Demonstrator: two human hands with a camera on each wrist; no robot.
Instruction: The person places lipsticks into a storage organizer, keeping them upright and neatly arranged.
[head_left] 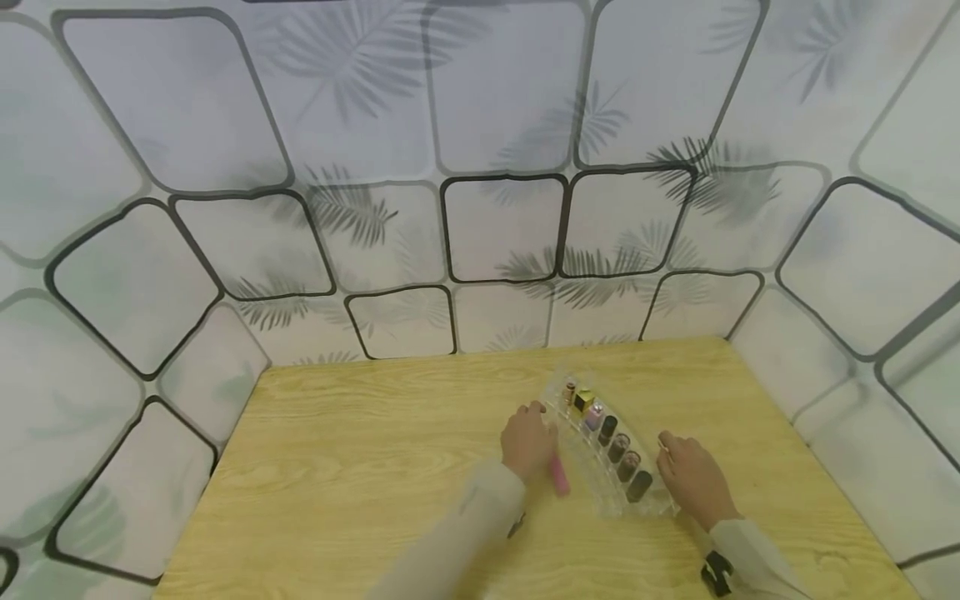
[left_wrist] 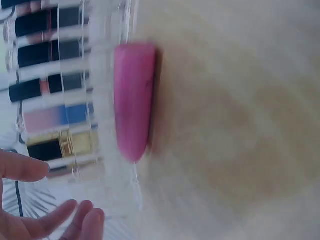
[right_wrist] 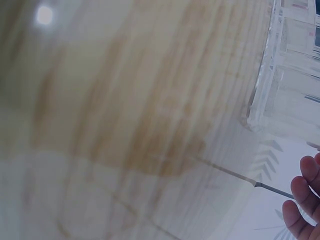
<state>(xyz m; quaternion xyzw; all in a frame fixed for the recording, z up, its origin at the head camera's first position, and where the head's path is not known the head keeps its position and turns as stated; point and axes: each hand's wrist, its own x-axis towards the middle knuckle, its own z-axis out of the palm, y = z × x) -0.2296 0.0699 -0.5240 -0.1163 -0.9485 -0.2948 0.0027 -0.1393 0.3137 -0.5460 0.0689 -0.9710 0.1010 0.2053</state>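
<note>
A clear stepped organizer stands on the table, with a row of lipsticks and small cosmetics in its slots. My left hand is by its far left end; in the left wrist view the thumb and fingers are apart, with nothing seen between them. A long pink object with a tapered end lies on the table beside the organizer, close to the left hand; its kind is unclear. At the organizer's right side is my right hand, fingers slightly bent. Only its fingertips show in the right wrist view, holding nothing visible.
The wood-grain table reaches to a patterned white wall covering at the back and both sides. Among the organizer's contents are a black-and-gold box, a pink-and-blue item and a dark tube.
</note>
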